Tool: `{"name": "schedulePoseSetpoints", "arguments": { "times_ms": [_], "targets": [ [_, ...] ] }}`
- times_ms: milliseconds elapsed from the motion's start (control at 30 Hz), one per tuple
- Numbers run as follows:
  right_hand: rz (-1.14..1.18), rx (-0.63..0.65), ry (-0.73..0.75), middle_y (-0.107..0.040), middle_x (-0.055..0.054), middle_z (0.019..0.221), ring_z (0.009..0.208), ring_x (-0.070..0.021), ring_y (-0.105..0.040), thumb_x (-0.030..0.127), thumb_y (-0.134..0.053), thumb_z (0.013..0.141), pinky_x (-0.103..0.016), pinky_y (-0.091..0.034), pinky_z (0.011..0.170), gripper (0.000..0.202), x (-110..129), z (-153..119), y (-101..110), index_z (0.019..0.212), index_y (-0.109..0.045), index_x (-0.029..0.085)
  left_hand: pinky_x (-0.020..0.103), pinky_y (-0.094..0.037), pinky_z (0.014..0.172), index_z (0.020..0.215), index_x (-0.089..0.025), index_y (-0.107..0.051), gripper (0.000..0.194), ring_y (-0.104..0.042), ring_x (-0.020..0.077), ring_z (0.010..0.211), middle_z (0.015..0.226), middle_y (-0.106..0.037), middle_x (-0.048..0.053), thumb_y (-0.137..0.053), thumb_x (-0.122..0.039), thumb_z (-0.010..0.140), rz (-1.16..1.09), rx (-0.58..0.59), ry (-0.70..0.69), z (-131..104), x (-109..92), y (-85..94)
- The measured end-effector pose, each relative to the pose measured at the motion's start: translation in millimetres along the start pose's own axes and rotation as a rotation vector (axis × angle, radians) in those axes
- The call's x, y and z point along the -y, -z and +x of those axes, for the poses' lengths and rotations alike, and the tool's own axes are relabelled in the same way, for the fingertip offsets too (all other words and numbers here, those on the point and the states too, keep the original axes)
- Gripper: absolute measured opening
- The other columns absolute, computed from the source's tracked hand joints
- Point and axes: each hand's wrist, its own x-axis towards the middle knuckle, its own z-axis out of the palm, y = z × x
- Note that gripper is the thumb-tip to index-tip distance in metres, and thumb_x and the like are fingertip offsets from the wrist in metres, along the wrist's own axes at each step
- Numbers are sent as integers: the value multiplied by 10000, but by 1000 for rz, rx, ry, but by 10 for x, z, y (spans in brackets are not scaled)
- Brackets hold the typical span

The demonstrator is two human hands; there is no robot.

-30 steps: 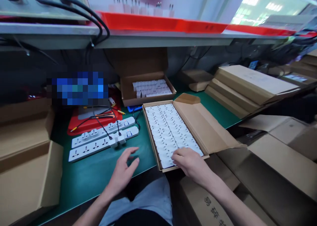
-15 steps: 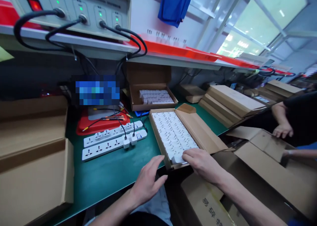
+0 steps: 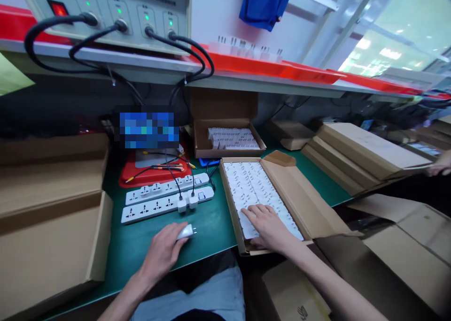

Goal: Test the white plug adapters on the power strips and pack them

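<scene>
My left hand [image 3: 162,247] is closed around a white charger [image 3: 185,233], held low over the green table with its metal pins pointing right. On the right, my right hand [image 3: 269,225] rests over the near end of an open cardboard box [image 3: 230,208]. Its fingers are stretched out on the packed white chargers [image 3: 246,182], which stand in rows with pins up; the thumb dips in at the near edge, partly hidden. Left of this box lie two white power strips [image 3: 150,211], the nearer with two white plugs and black cords in it.
An empty open cardboard box [image 3: 102,236] stands at the left. Behind the strips are a red tray [image 3: 128,176] with leads and a blurred screen [image 3: 148,129]. Another box [image 3: 229,153] of chargers sits at the back. Stacked cartons [image 3: 373,147] and a person's hand [image 3: 440,166] are at right.
The white charger passed from my right hand to my left, which moved left over the table. My right hand now lies with stretched fingers on the chargers. The view shifted slightly left.
</scene>
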Motion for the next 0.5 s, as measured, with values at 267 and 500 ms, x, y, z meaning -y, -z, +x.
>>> {"name": "schedulePoseSetpoints", "arguments": {
  "times_ms": [267,500],
  "targets": [
    [-97,20,62,-684,-206,1412,1316,-443,-606,267,-855,617,-555,-480,1105,757,30,-3,-115,1352,-689,206,473,-679,1018,1392,-261,-743,340,-794,293,1146,1253,-830,107,-533,-337,1137,5,1,101,-184,118,38],
    [-82,-126,117,-714,-210,1437,1356,-444,-624,211,-727,640,-654,-382,1220,868,-93,-29,-174,1500,-612,184,479,-647,1075,1431,-261,-732,383,-769,283,1190,1282,-821,106,-556,-223,1093,-88,58,158,-158,132,108]
  ]
}}
